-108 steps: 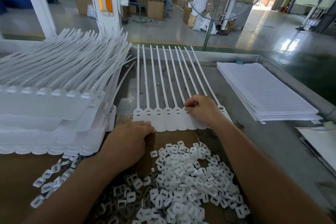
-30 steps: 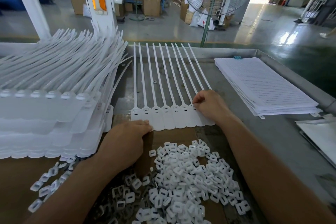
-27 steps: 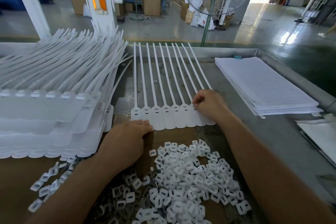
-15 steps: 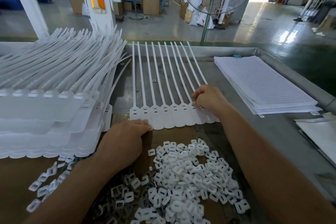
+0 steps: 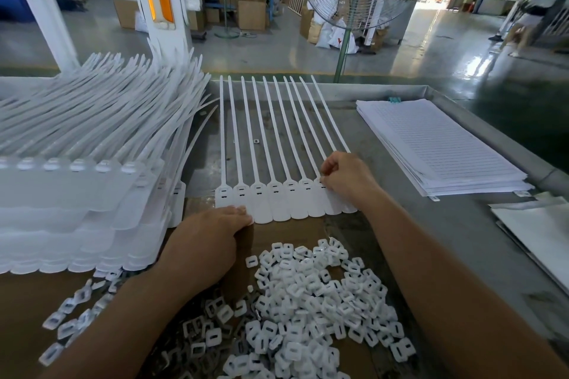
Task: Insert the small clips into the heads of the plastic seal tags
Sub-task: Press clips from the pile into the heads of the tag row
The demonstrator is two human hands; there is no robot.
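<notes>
A strip of joined white seal tags (image 5: pixel 277 200) lies flat on the table, with the tails pointing away from me and the slotted heads in a row. My left hand (image 5: pixel 209 240) rests on the strip's near left edge, fingertips on the flags. My right hand (image 5: pixel 345 178) is over the right end of the row, its fingers curled and pinching at one tag head (image 5: pixel 320 183). Whatever is between the fingertips is hidden. A heap of small white clips (image 5: pixel 308 301) lies on brown cardboard (image 5: pixel 292 231) just in front of me.
A tall stack of tag strips (image 5: pixel 77 194) fills the left side. More loose clips (image 5: pixel 70 317) lie at its foot. A pile of white lined sheets (image 5: pixel 440 144) sits at the right by the table's raised metal rim (image 5: pixel 508 138). One stray clip (image 5: pixel 256 140) lies between the tails.
My right hand stays at the right end of the head row with only small finger movement. My left hand has not moved. The view has shifted slightly.
</notes>
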